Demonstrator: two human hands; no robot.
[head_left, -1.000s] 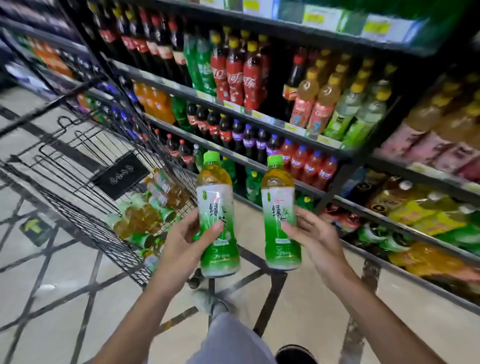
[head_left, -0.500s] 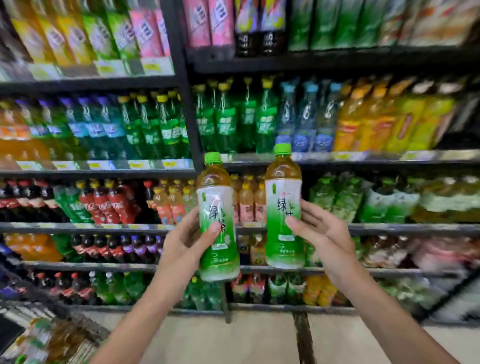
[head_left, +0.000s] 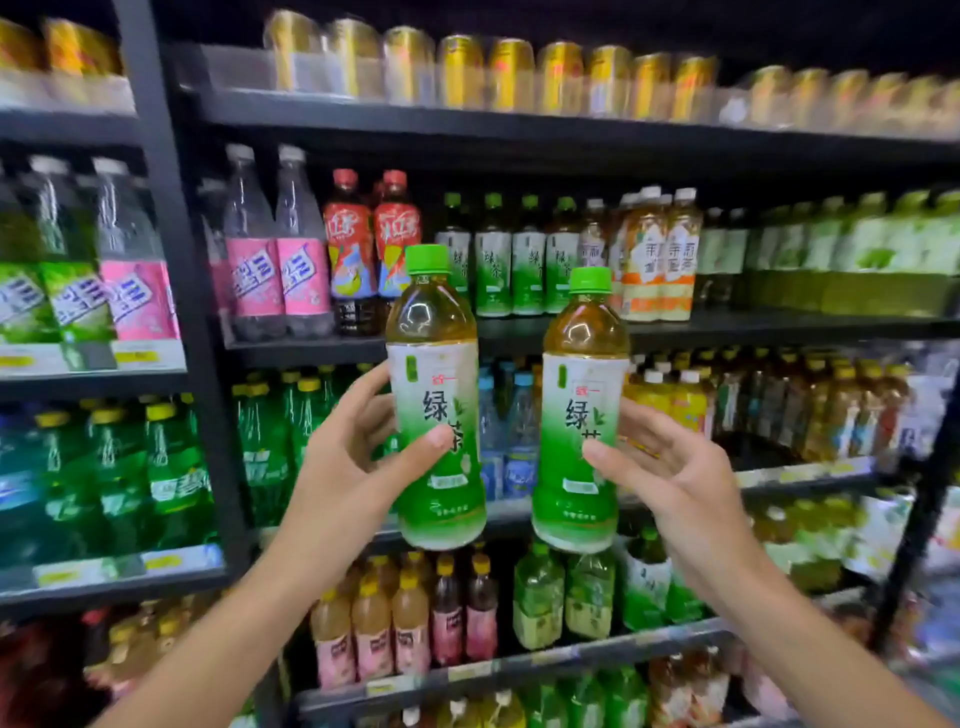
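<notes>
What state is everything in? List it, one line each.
Left green tea bottle: capped, upright, gripped by left hand.
Right green tea bottle: capped, upright, gripped by right hand.
Shelf green tea bottles: capped, standing in a row.
Top-shelf cans: upright, lined up.

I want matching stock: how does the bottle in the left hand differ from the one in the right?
The left-hand bottle sits higher than the right-hand bottle. The left-hand bottle's top leans left, while the right-hand bottle's top leans right. Both have green caps, amber tea and the same green-and-white label.
</notes>
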